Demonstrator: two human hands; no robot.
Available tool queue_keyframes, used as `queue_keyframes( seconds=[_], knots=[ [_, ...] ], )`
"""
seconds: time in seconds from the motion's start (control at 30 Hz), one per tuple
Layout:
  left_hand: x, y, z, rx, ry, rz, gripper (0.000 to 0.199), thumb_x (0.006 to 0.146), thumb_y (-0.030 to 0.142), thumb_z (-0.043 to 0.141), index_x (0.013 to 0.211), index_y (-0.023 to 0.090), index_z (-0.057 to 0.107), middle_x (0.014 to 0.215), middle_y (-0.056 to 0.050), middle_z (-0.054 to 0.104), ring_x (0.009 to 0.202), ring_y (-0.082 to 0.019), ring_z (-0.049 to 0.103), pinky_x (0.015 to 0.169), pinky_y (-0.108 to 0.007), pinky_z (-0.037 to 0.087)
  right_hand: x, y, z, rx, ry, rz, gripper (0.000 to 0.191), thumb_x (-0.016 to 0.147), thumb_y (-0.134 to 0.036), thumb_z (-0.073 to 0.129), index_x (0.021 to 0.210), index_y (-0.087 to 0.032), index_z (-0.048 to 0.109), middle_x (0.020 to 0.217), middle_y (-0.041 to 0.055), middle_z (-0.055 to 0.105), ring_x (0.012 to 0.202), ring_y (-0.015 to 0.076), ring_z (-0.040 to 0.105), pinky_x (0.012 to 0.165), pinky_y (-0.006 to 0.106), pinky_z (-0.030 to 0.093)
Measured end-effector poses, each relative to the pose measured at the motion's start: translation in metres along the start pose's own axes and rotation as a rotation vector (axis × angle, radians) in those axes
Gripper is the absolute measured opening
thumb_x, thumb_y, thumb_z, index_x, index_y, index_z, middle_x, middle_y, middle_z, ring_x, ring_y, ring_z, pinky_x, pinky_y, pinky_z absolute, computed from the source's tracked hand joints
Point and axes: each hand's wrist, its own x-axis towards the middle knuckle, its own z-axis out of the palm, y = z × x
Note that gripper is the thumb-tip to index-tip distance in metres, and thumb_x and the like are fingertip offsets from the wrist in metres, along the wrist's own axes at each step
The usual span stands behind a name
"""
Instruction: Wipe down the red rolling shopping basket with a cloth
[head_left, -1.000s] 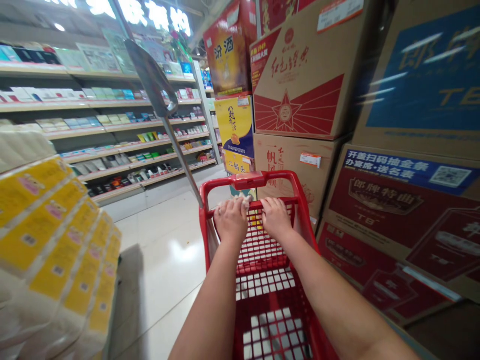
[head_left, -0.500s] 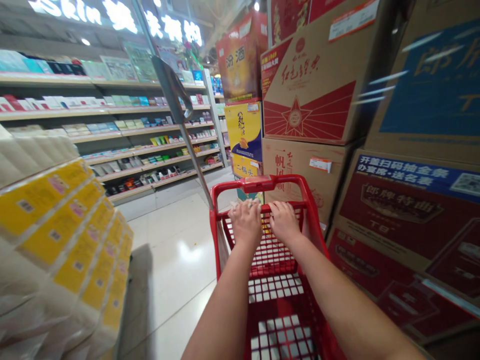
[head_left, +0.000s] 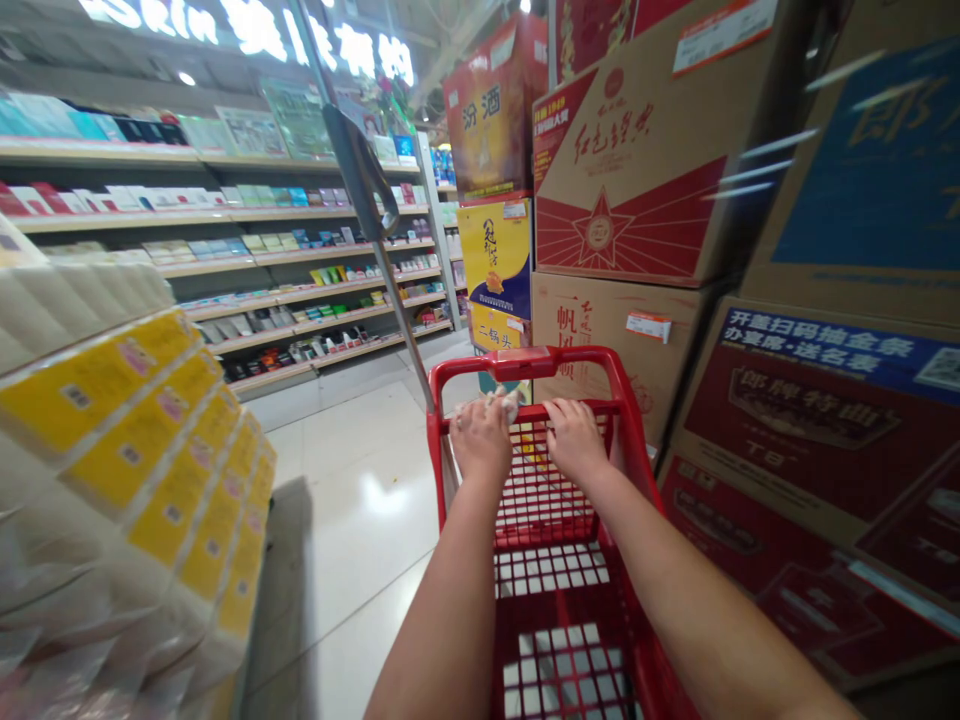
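Gripping one crossbar [head_left: 529, 412] at the far end: two hands. Left hand [head_left: 481, 442], one: fingers folded over the bar, holding one crumpled white cloth [head_left: 505, 401] that pokes out beyond them; its remainder is hidden. Right hand [head_left: 576, 435], one: fingers bent closed over the same bar, just beside the left; their tips are out of sight.

Red basket [head_left: 551, 605], one: stands below both forearms; pale floor [head_left: 345, 530] shows through its mesh. Red loop [head_left: 517, 361], one: arches beyond the crossbar. Metal pole [head_left: 405, 330], one: leans up from near the loop's left corner, bearing one grey fitting [head_left: 357, 168].

Right side: one starred carton [head_left: 645, 215] on one plain brown carton [head_left: 592, 330]; nearer, one blue-panelled carton [head_left: 877, 180] above two dark red cartons [head_left: 814, 405]. Farther, stacked: one red-and-gold box [head_left: 491, 125], one yellow-and-blue box [head_left: 495, 258], one yellow box [head_left: 495, 328].

Left side: yellow packs [head_left: 184, 500], at least five, in a stack. Behind: shelving [head_left: 307, 259], at least five tiers, holding small boxes, tubes and bottles.
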Motion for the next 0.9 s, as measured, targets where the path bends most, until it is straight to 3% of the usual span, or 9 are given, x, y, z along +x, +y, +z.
queue_keyframes(
  seconds=[0.07, 0.1, 0.23, 0.27, 0.4, 0.57, 0.73, 0.9],
  knots=[
    [0.0008, -0.0003, 0.0001, 0.026, 0.014, -0.091, 0.036, 0.096, 0.031, 0.037, 0.122, 0.025, 0.061, 0.124, -0.010, 0.061, 0.118, -0.029, 0.049, 0.105, -0.052, 0.033, 0.0001, -0.0001, -0.0005, 0.003, -0.005, 0.002, 0.044, 0.083, -0.015, 0.048, 0.127, -0.013, 0.055, 0.126, 0.0111, 0.057, 0.116, 0.0230, 0.044, 0.107, 0.037, 0.025],
    [0.0006, 0.0009, 0.0010, 0.019, 0.014, -0.065, 0.036, 0.095, 0.029, 0.039, 0.123, 0.025, 0.061, 0.125, -0.010, 0.061, 0.118, -0.029, 0.049, 0.106, -0.051, 0.032, 0.0002, -0.0002, -0.0007, 0.001, -0.006, 0.008, 0.043, 0.084, -0.015, 0.047, 0.126, -0.013, 0.056, 0.125, 0.0112, 0.057, 0.116, 0.0232, 0.044, 0.107, 0.037, 0.025],
    [-0.0008, 0.0060, 0.0056, -0.057, -0.025, 0.183, 0.035, 0.094, 0.026, 0.041, 0.124, 0.030, 0.059, 0.131, -0.003, 0.058, 0.121, -0.023, 0.048, 0.111, -0.044, 0.028, 0.0006, -0.0002, -0.0015, -0.009, -0.011, 0.022, 0.040, 0.083, -0.013, 0.046, 0.121, -0.012, 0.059, 0.122, 0.0120, 0.058, 0.113, 0.0234, 0.045, 0.106, 0.037, 0.026],
    [-0.0004, 0.0054, 0.0057, -0.052, -0.029, 0.171, 0.035, 0.095, 0.027, 0.040, 0.124, 0.030, 0.059, 0.129, -0.003, 0.059, 0.121, -0.023, 0.048, 0.111, -0.044, 0.028, 0.0006, 0.0002, -0.0016, -0.007, -0.011, 0.016, 0.041, 0.083, -0.013, 0.047, 0.123, -0.012, 0.058, 0.122, 0.0120, 0.058, 0.114, 0.0234, 0.045, 0.106, 0.037, 0.027],
    [0.0015, 0.0013, 0.0038, 0.044, 0.013, -0.092, 0.036, 0.095, 0.030, 0.037, 0.121, 0.023, 0.062, 0.121, -0.009, 0.063, 0.118, -0.029, 0.049, 0.106, -0.049, 0.032, 0.0007, 0.0014, -0.0018, 0.018, -0.007, 0.001, 0.043, 0.084, -0.016, 0.048, 0.126, -0.013, 0.055, 0.124, 0.0111, 0.057, 0.115, 0.0238, 0.044, 0.107, 0.037, 0.026],
    [0.0007, 0.0052, 0.0034, -0.017, -0.027, 0.125, 0.036, 0.094, 0.027, 0.040, 0.123, 0.028, 0.060, 0.129, -0.006, 0.059, 0.122, -0.026, 0.047, 0.110, -0.046, 0.028, 0.0011, 0.0031, -0.0019, 0.018, -0.010, 0.011, 0.040, 0.085, -0.015, 0.046, 0.123, -0.012, 0.057, 0.124, 0.0120, 0.057, 0.115, 0.0244, 0.044, 0.106, 0.038, 0.026],
    [0.0025, 0.0044, 0.0011, 0.056, -0.008, -0.125, 0.038, 0.094, 0.029, 0.040, 0.125, 0.023, 0.060, 0.123, -0.012, 0.061, 0.120, -0.032, 0.047, 0.103, -0.052, 0.033, 0.0012, 0.0056, -0.0029, 0.038, -0.016, -0.002, 0.044, 0.084, -0.016, 0.047, 0.127, -0.014, 0.055, 0.125, 0.0104, 0.057, 0.115, 0.0241, 0.044, 0.107, 0.037, 0.025],
    [0.0032, 0.0057, 0.0049, 0.002, -0.031, 0.128, 0.036, 0.093, 0.027, 0.042, 0.125, 0.029, 0.060, 0.127, -0.005, 0.060, 0.121, -0.026, 0.047, 0.112, -0.047, 0.026, 0.0021, 0.0066, -0.0027, 0.034, -0.022, 0.018, 0.043, 0.083, -0.013, 0.047, 0.124, -0.012, 0.057, 0.123, 0.0123, 0.057, 0.115, 0.0250, 0.044, 0.105, 0.037, 0.026]
  ],
)
